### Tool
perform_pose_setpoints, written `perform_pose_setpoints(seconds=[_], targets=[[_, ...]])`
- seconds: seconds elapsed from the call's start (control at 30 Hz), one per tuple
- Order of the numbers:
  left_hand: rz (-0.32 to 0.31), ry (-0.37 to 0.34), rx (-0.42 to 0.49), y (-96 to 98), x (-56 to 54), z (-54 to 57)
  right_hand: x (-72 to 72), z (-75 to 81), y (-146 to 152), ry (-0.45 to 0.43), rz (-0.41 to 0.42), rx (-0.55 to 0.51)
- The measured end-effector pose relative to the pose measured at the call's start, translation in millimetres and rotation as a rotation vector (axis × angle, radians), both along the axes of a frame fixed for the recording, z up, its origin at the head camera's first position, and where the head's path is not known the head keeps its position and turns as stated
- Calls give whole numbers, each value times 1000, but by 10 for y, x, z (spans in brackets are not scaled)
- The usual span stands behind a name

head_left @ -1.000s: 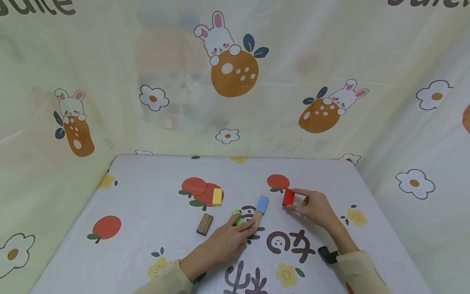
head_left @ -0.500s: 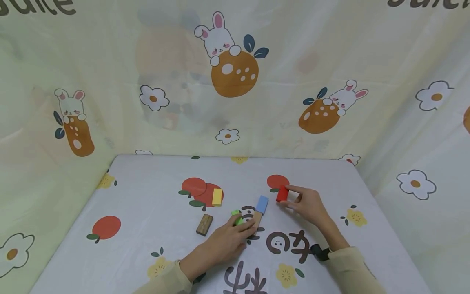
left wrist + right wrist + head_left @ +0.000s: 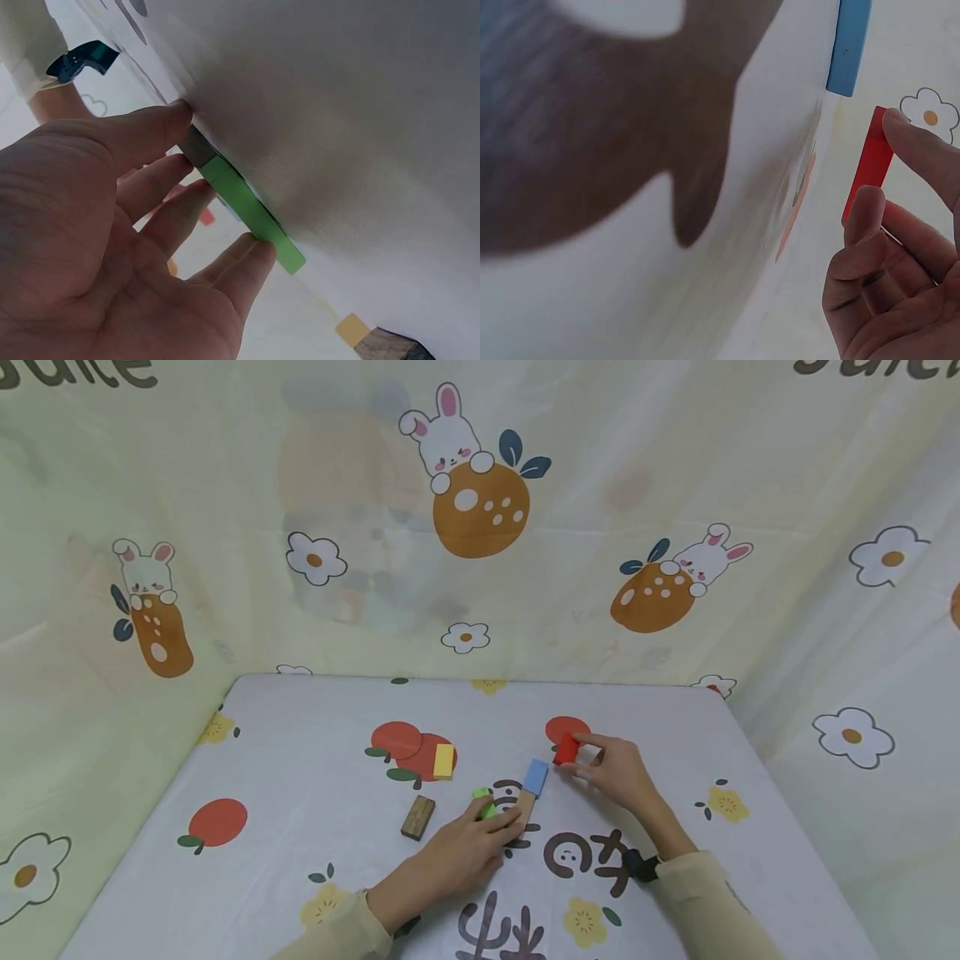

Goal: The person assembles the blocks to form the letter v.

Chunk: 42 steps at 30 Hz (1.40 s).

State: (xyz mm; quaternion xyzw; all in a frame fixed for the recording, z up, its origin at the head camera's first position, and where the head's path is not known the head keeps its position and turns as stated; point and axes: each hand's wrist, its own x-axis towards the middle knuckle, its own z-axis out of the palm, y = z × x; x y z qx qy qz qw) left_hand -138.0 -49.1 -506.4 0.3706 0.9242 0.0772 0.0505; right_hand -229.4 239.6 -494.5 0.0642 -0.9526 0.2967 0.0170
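My left hand (image 3: 457, 856) stays low over the middle of the table. Its thumb and index finger pinch a light wooden block (image 3: 526, 807), while the other fingers touch a green block (image 3: 255, 217). A blue block (image 3: 535, 776) meets the far end of the light wooden one. To the right, my right hand (image 3: 618, 772) pinches a red block (image 3: 566, 749) between thumb and fingers, a short gap from the blue block. In the right wrist view, the red block (image 3: 870, 161) is tilted, with the blue block (image 3: 849, 49) close by.
A yellow block (image 3: 444, 762) lies toward the back, left of the middle. Nearer and further left is a dark wooden block (image 3: 417, 818). A printed cloth (image 3: 300, 777) covers the table, and patterned curtains (image 3: 360, 610) enclose its back and sides.
My right hand has carried the red block leftward and slightly away from me, closer to the blue block. The left hand and the other blocks keep their places.
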Motion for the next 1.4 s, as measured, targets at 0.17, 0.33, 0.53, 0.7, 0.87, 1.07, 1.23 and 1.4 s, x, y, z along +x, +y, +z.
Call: perform_pose_setpoints(seconds=[0.17, 0.33, 0.53, 0.7, 0.87, 1.07, 1.23, 1.4], targets=[[-1, 1, 1, 3, -5, 10, -43, -11, -32, -3, -8, 13], [-2, 3, 0, 3, -10, 11, -84, -9, -66, 7, -5, 5], [-4, -2, -3, 0, -21, 1, -140, -28, -113, 9, 17, 9], [-14, -11, 14, -2, -19, 8, -165, -40, -155, 17, 22, 29], [-19, -16, 15, -1, -7, 6, -179, -41, -194, 25, 29, 41], [-26, 18, -6, -6, -2, 25, -221, -42, -236, 13, 47, 39], [-21, 12, -15, -6, 0, 46, -253, -47, -261, -12, 44, 42], [-18, 9, -16, -6, -4, 46, -268, -57, -267, -20, 41, 42]])
